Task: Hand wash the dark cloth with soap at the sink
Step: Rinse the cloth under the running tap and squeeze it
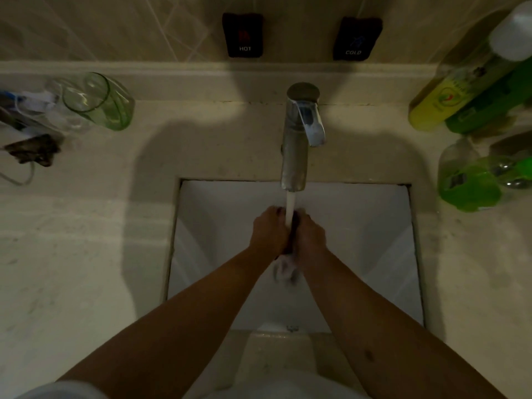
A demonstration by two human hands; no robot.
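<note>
**Two hands closed around the dark cloth under running water**

Both of your hands meet over the middle of the white sink (201, 226), pressed side to side. Your left hand (269, 233) has its fingers curled inward onto the dark cloth (291, 240), and your right hand (309, 237) curls in from the other side, so the cloth is squeezed between the two palms. Only a narrow dark strip of it shows in the gap between your hands, with a paler, sudsy or wet-looking bit hanging just below your wrists; how much of the cloth is bunched inside your grip cannot be told.

Straight ahead of your knuckles stands the metal faucet (296, 145), and its stream of water (290, 207) falls right onto the seam where your hands join, touching the cloth there. Beyond the faucet, on the wall, are two dark tags reading HOT (243, 34) and COLD (357, 38).

Well off to the left of your left hand, on the counter (86, 254), lies a green glass cup (98, 100) tipped on its side, next to some blurred clutter at the edge of the view. Well off to the right of your right hand stand a yellow-green bottle (449, 96) and a bright green bottle (475, 182), both apart from the sink.
</note>
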